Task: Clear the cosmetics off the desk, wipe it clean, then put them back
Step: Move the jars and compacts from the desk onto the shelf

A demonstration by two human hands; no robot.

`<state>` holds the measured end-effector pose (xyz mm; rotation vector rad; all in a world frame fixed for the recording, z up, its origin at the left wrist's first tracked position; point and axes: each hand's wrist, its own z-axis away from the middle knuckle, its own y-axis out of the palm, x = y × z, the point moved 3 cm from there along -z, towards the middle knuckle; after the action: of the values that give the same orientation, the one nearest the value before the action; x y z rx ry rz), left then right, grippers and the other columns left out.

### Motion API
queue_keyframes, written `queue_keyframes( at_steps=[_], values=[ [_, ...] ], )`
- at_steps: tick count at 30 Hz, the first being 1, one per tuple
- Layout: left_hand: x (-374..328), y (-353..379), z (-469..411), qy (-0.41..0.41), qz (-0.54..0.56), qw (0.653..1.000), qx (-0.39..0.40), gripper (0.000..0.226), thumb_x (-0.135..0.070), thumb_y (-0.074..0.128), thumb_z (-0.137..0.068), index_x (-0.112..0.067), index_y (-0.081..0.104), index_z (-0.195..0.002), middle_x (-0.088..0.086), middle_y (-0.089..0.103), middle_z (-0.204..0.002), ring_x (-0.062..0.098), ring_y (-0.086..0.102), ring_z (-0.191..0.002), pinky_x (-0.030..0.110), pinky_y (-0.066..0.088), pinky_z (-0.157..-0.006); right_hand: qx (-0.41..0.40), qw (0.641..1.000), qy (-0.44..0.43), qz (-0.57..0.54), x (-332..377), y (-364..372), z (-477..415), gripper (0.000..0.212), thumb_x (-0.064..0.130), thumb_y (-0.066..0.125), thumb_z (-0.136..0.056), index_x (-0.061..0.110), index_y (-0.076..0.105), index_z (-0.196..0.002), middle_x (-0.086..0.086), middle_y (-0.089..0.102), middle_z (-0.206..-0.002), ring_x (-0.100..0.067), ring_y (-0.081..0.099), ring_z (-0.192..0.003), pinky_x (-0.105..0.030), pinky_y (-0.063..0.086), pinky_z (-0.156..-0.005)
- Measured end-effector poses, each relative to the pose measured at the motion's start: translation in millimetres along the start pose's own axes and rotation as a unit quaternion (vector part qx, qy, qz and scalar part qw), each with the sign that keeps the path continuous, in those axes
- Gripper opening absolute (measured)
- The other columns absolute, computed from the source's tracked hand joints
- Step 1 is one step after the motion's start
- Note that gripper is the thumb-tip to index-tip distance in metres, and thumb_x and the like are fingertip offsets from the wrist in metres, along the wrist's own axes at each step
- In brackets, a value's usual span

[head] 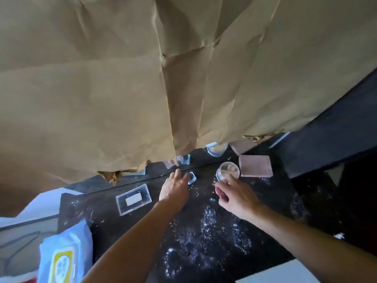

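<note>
While pinching jar (227, 171) with right hand (236, 196), squeeze wall gently: likely light, stiff, slick. With left hand (174, 187) spread just beside cube (191, 177).

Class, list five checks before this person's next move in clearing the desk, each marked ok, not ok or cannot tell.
1. Left hand free: ok, fingers straight beside the small clear square pot.
2. Right hand gripping the round clear jar: cannot tell; fingertips touch it.
3. Cosmetics cleared: not ok; pink square compact and clear rectangular box lie there.
4. Dark desk clean: not ok; white powder scattered.
5. Blue wipes pack at hand: ok, at desk's left end.
</note>
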<state>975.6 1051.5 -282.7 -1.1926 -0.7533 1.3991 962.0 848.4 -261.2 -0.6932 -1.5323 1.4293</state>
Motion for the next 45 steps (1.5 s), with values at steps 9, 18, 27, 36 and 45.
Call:
queue_keyframes(
  at_steps=[9, 18, 27, 36, 45],
  values=[
    [-21.2, 23.3, -31.4, 0.064, -0.064, 0.996, 0.006, 0.044, -0.017, 0.053, -0.089, -0.021, 0.044, -0.131, 0.009, 0.045, -0.124, 0.027, 0.045, -0.115, 0.037, 0.040, -0.093, -0.022, 0.989, 0.144, -0.037, -19.3, 31.5, 81.3, 0.035, 0.023, 0.076, -0.058, 0.023, 0.059, -0.089, 0.004, 0.057, -0.086, -0.014, 0.056, -0.073, -0.018, 0.042, -0.057],
    [-65.4, 22.0, 3.0, 0.124, 0.029, 0.992, 0.028, 0.049, -0.018, 0.057, -0.091, -0.022, 0.038, -0.136, 0.007, 0.036, -0.128, 0.025, 0.050, -0.112, 0.037, 0.053, -0.085, -0.044, 0.969, 0.225, -0.093, -37.9, 24.9, 138.4, 0.028, 0.023, 0.074, -0.061, 0.024, 0.057, -0.083, 0.008, 0.056, -0.080, -0.013, 0.058, -0.067, -0.015, 0.039, -0.054],
    [-192.3, 14.5, 53.5, 0.180, 0.059, 0.982, -0.019, 0.035, -0.010, 0.061, -0.081, -0.010, 0.054, -0.115, 0.012, 0.046, -0.118, 0.032, 0.054, -0.102, 0.040, 0.047, -0.084, -0.060, 0.955, 0.279, -0.085, -99.5, -22.2, 220.6, 0.025, 0.024, 0.069, -0.069, 0.023, 0.061, -0.093, 0.002, 0.060, -0.094, -0.022, 0.064, -0.075, -0.021, 0.039, -0.060],
    [-338.5, 30.0, 91.8, 0.238, 0.045, 0.969, -0.059, 0.031, -0.017, 0.058, -0.086, -0.013, 0.053, -0.116, 0.006, 0.050, -0.109, 0.024, 0.048, -0.105, 0.032, 0.042, -0.086, -0.086, 0.933, 0.330, -0.114, -186.3, -63.2, 338.8, 0.025, 0.028, 0.067, -0.074, 0.022, 0.064, -0.098, 0.000, 0.063, -0.099, -0.023, 0.066, -0.086, -0.029, 0.049, -0.069],
    [-430.6, 17.2, 49.1, 0.245, 0.068, 0.965, -0.057, 0.045, -0.016, 0.052, -0.092, -0.015, 0.041, -0.136, 0.004, 0.051, -0.128, 0.022, 0.045, -0.119, 0.030, 0.037, -0.101, -0.119, 0.918, 0.355, -0.130, -251.9, -80.1, 370.1, 0.038, 0.034, 0.068, -0.075, 0.024, 0.064, -0.111, 0.004, 0.065, -0.102, -0.019, 0.065, -0.090, -0.024, 0.043, -0.070]
  ],
)
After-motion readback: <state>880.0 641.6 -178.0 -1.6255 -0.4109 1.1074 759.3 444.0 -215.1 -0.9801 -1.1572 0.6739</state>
